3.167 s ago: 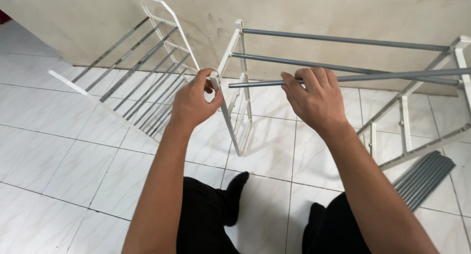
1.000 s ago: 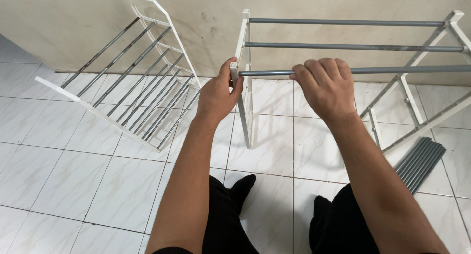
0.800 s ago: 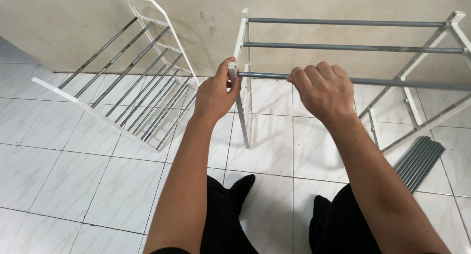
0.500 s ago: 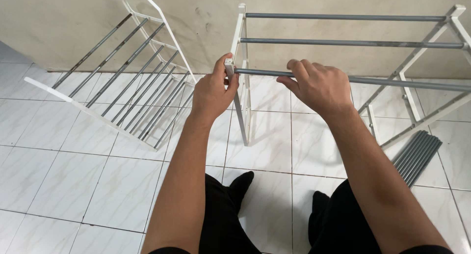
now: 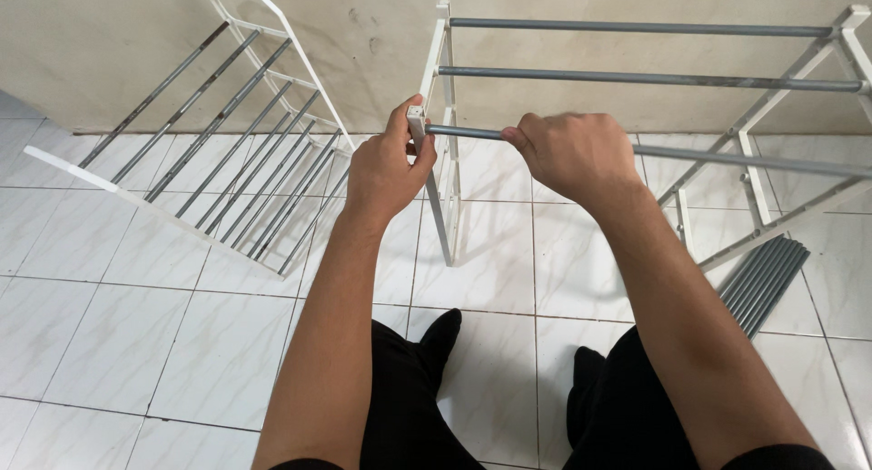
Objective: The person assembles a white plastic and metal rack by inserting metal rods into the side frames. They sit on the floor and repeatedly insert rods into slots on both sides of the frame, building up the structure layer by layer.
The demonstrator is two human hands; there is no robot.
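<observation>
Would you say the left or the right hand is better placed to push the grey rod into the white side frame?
Probably the right hand: it grips the grey rod along its length. The left hand pinches the white side frame at the joint, steadying it.

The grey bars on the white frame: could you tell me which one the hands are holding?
The nearest bar, third from the wall.

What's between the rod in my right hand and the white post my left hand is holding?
Nothing visible. The right hand grips the grey rod, whose end already reaches the white post pinched by the left hand. The thumb hides the exact joint.
</observation>
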